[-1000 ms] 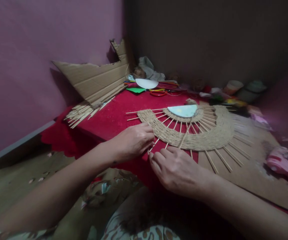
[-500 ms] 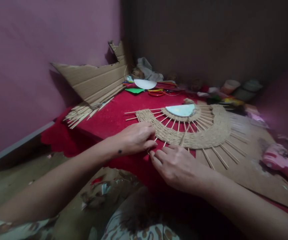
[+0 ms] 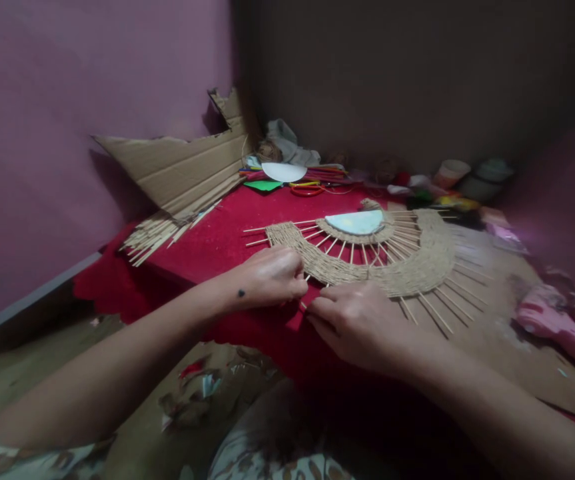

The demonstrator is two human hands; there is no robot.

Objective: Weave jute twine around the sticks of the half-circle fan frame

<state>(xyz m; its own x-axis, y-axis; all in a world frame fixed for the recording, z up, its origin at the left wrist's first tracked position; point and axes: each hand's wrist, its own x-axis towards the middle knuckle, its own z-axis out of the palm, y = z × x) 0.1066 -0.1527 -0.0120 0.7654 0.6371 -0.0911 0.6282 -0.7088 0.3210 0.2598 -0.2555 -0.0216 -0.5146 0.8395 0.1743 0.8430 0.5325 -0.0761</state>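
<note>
A half-round fan-shaped piece lies on the red cloth, with thin wooden sticks spreading from a pale blue half-disc. A wide band of woven twine runs across the sticks. My left hand is closed by the band's front left edge, beside a stick's end. Close to its right, my right hand has thumb and fingers pinched together near the stick tips. What either hand holds is too small or hidden to make out. A loose strand of twine hangs across the sticks near the middle.
Cardboard lies under the right side, bearing a pink glue gun. Bundled sticks and a cut cardboard sheet stand at left. Orange-handled scissors, a white half-disc and a cup sit behind. Scraps litter the floor.
My right hand's fingers have shifted slightly and straightened, with the wrist a little higher. The loose twine across the band shows less length. The whole view has shifted slightly.
</note>
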